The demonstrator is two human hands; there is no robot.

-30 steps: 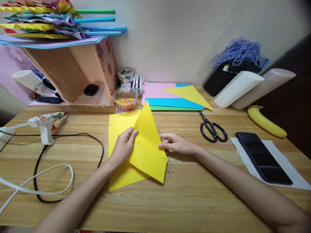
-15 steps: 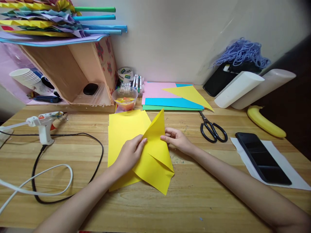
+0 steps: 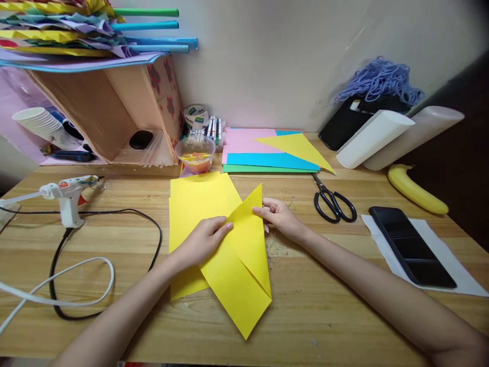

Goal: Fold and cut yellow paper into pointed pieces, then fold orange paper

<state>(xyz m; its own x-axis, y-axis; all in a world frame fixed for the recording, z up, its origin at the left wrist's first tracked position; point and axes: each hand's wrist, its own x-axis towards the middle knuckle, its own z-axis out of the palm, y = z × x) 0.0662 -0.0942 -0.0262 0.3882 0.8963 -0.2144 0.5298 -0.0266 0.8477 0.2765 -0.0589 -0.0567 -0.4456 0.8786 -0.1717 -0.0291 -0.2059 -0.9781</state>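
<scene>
Between my two hands is a sheet of yellow paper point(image 3: 240, 275) with one corner folded over into a triangular flap. My left hand point(image 3: 206, 238) pinches its left edge, thumb on top and fingers mostly hidden beneath. On the right edge, near the pointed top, my right hand point(image 3: 280, 218) grips the fold between thumb and fingers. Under and to the left of the folded sheet lie several flat yellow sheets point(image 3: 194, 204), partly covered by my left hand and the held paper.
Black-handled scissors point(image 3: 331, 200) lie right of my hands, with a phone point(image 3: 412, 247) and a banana point(image 3: 416, 189) farther right. Coloured paper point(image 3: 250, 160) is stacked at the back beside a clear bowl point(image 3: 195, 153). A glue gun point(image 3: 71, 199) and its cables occupy the left.
The folded paper has come lower and lies flatter, its bottom corner reaching nearer to me. Both hands keep hold of it, shifting only slightly.
</scene>
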